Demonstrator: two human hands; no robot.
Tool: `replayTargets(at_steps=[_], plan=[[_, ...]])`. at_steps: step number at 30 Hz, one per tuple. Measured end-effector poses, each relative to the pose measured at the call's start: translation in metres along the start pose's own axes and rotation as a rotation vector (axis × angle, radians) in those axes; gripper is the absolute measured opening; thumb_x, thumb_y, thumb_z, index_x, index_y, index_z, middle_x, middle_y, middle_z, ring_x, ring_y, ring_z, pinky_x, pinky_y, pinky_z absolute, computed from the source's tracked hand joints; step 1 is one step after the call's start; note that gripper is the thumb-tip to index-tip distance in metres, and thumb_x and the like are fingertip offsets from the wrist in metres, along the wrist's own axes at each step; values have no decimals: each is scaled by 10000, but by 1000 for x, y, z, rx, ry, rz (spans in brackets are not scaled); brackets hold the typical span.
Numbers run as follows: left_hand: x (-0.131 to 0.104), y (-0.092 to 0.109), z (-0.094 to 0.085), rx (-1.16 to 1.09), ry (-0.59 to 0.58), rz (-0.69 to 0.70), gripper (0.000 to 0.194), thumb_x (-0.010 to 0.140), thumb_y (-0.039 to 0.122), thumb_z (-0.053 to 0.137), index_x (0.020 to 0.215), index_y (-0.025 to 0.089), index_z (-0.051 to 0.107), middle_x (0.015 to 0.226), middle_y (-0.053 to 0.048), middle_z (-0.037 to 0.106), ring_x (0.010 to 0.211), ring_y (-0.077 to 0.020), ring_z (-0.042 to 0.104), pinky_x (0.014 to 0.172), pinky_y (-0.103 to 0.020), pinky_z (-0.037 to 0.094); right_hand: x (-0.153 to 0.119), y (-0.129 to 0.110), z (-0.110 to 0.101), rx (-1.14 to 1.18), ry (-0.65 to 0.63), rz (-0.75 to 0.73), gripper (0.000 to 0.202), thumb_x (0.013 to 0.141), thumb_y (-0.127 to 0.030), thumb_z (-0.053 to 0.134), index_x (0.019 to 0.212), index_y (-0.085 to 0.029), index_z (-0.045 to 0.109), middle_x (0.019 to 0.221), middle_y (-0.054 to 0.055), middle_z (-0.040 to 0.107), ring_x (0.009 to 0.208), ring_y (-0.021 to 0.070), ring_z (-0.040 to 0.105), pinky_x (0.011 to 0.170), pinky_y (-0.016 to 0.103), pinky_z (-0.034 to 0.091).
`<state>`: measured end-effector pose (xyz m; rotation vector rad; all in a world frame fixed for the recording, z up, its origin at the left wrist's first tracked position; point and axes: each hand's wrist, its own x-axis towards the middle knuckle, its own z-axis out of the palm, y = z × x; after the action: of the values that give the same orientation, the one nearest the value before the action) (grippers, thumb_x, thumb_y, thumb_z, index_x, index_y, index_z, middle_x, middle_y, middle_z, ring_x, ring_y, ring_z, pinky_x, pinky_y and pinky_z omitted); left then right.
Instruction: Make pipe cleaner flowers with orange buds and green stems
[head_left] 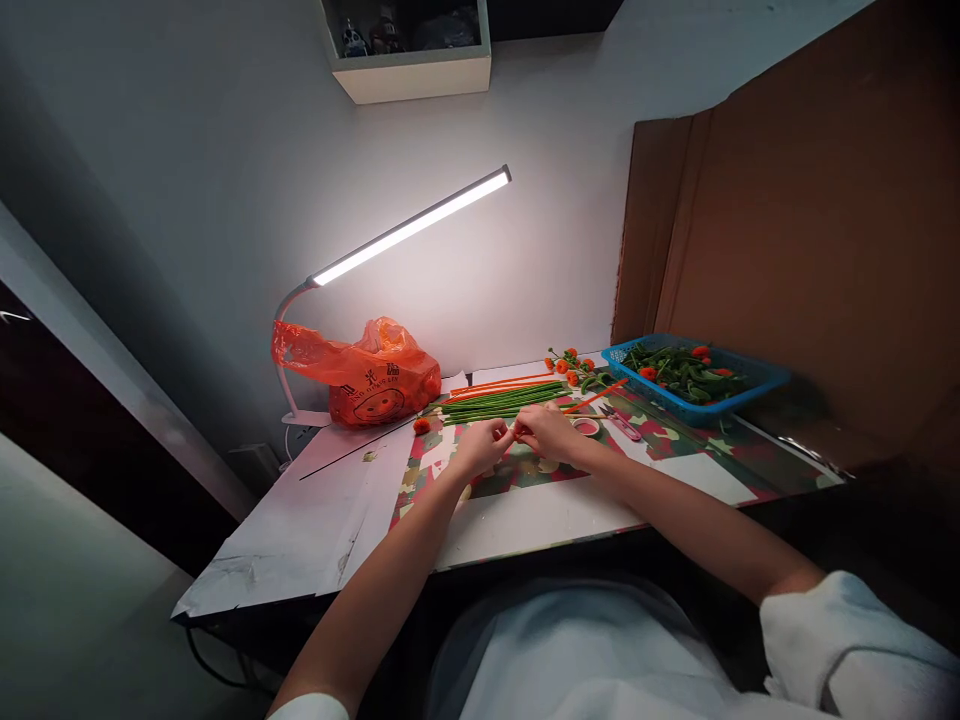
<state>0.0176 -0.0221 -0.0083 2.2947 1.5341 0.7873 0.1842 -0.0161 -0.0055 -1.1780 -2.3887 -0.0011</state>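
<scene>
My left hand (484, 445) and my right hand (546, 432) are close together over the patterned mat (517, 480), fingers closed around something small that I cannot make out between them. Just beyond my hands lies a row of long green stems (502, 400), with thin orange strips (506, 383) behind them. An orange flower head (421, 426) rests left of the stems. To the right of my right hand are a roll of tape (586, 427) and pink-handled scissors (625, 425). Several orange flowers (571, 368) lie at the back of the table.
A blue basket (694, 408) of leaves and orange flowers stands at the right, before a cardboard panel (810, 260). At the left back are an orange plastic bag (379, 380) and a lit desk lamp (412, 228). White paper (300, 530) covers the table's left side.
</scene>
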Motion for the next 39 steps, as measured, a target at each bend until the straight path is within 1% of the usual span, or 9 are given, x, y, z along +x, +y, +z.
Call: replayTargets(at_steps=[6,9,11,15,19,23,28,32,39], plan=[[-2,4,2,-91,-10,-19,316,846,408,431,781,195,655,590,6,594,527,-137,470,523,-235,272,-1,-5,-1,-56,65,27,102,871,-196,576,789,-161,626,864,60,645,830,191,564,707,310,268],[-2,3,4,-90,-6,-8,352,863,403,411,703,190,640,557,9,560,514,-129,434,518,-237,250,-2,-6,2,-2,101,65,91,863,-170,568,784,-160,613,859,55,649,820,187,573,724,313,291],[-1,1,7,-81,12,-12,381,868,400,405,628,181,605,522,13,516,503,-124,401,513,-243,227,-2,-4,4,67,148,81,45,836,-135,571,837,-166,603,870,50,654,811,183,580,738,312,313],[0,0,11,-72,69,12,370,872,383,404,649,176,614,534,11,516,514,-121,397,514,-244,215,-4,1,7,217,239,81,208,767,-108,585,965,-173,573,862,41,657,789,180,587,722,295,366],[-2,2,9,-43,127,23,358,882,386,403,766,183,674,604,-4,590,555,-126,455,532,-237,242,-5,5,9,318,312,53,121,760,-131,567,876,-164,570,818,42,629,715,162,562,651,271,400],[-4,5,6,-23,176,9,348,887,386,406,861,197,697,598,-2,604,543,-131,478,536,-238,258,-5,6,11,372,384,44,42,767,-150,557,804,-167,567,753,32,605,659,151,532,606,266,401],[-3,6,6,-9,249,21,338,893,366,410,939,197,699,609,-8,610,548,-135,483,548,-241,270,-6,1,7,436,445,49,74,782,-148,539,733,-171,590,678,23,599,622,146,523,582,270,393],[-2,5,9,-127,268,15,355,883,392,417,861,181,702,611,-7,597,553,-127,466,543,-237,280,-8,-5,5,577,462,59,118,791,-193,561,683,-168,602,630,21,610,575,138,528,552,265,399],[4,-1,14,-499,228,5,376,824,462,483,833,148,689,619,5,561,566,-109,431,540,-222,320,-7,1,14,814,435,104,165,760,-298,614,723,-150,675,656,43,646,572,138,535,509,253,398]])
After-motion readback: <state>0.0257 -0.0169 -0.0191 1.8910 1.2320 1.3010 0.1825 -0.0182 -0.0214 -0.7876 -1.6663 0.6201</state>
